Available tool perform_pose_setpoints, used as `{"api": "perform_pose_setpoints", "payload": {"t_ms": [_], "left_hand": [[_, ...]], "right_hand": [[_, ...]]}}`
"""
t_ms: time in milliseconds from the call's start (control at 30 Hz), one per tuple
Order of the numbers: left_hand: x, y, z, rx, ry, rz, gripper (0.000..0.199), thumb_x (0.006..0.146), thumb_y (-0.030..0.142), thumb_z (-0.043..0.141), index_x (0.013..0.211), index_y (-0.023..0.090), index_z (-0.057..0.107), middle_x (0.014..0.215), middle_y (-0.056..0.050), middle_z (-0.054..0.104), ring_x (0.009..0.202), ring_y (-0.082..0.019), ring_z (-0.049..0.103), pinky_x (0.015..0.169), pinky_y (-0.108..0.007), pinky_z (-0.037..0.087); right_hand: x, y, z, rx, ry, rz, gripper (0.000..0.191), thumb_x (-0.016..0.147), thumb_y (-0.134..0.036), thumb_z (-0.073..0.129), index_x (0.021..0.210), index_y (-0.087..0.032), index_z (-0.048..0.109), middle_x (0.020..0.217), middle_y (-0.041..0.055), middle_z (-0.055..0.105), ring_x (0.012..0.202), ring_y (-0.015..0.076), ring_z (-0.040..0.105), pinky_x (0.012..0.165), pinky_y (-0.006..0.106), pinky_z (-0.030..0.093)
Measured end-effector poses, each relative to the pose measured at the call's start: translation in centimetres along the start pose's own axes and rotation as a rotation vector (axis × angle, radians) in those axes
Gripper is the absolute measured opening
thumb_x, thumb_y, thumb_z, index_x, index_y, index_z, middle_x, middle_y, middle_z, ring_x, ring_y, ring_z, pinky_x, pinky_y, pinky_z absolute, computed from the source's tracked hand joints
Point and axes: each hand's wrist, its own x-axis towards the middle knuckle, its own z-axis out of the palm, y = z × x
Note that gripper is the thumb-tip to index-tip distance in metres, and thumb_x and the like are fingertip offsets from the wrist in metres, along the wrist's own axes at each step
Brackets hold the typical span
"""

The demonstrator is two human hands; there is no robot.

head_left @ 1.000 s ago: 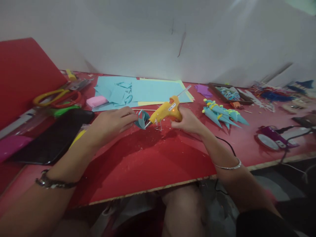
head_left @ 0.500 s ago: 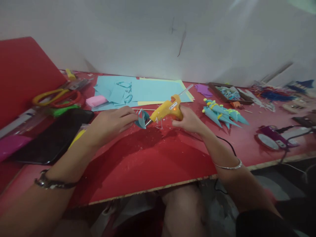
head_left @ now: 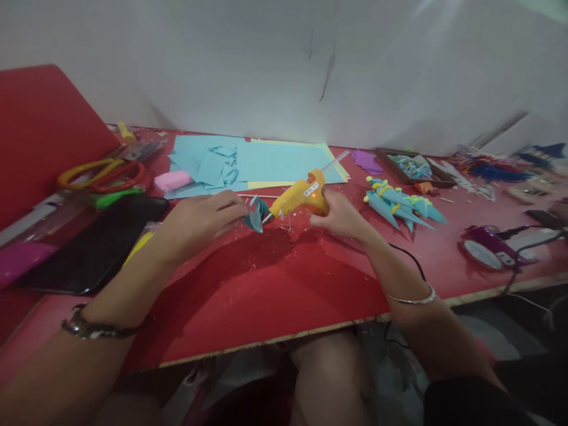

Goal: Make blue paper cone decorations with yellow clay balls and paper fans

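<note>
My left hand (head_left: pixel 206 220) pinches a curled blue paper piece (head_left: pixel 254 214) above the red table (head_left: pixel 266 302). In my right hand (head_left: pixel 339 216) is a yellow hot glue gun (head_left: pixel 297 198), gripped by its handle, with an orange light glowing. Its metal nozzle points left and meets the curled paper's right side; whether it touches cannot be made out. A clear glue stick (head_left: pixel 335 161) sticks out of the gun's back end. Behind the hands lie blue paper sheets (head_left: pixel 284 163) and cut blue scraps (head_left: pixel 208 168).
Blue paper cones with yellow beads (head_left: pixel 399 201) lie right of the glue gun. Beyond them stand a dark tray (head_left: pixel 410 165) and a purple device (head_left: pixel 499 245). Scissors (head_left: pixel 106 176), a pink block (head_left: pixel 173 181) and a black phone-like slab (head_left: pixel 97 248) lie left.
Almost nothing differs. The curled blue paper has turned very slightly at the nozzle, while both hands keep their places.
</note>
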Motion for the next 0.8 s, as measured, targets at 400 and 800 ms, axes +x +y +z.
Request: {"api": "perform_pose_setpoints", "payload": {"t_ms": [400,800], "left_hand": [[-0.33,-0.30,0.39,0.049,0.013,0.036,0.035,0.092,0.027,0.029,0.095,0.023,0.063,0.093,-0.003,0.066,0.075,-0.014,0.060,0.059,-0.023,0.043],[-0.21,-0.16,0.32,0.048,0.029,0.041,0.034,0.092,0.028,0.029,0.096,0.023,0.062,0.094,-0.003,0.066,0.075,-0.016,0.062,0.058,-0.024,0.043]], "right_hand": [[0.15,0.32,0.10,-0.040,0.004,-0.025,0.018,0.062,-0.024,0.051,0.076,-0.018,0.041,0.063,-0.0047,0.036,0.053,0.0081,0.030,0.051,0.026,0.023],[0.24,0.53,0.24,-0.075,0.030,-0.024,0.018,0.063,-0.024,0.049,0.079,-0.017,0.044,0.064,-0.0030,0.039,0.054,0.0089,0.032,0.052,0.026,0.023]]}}
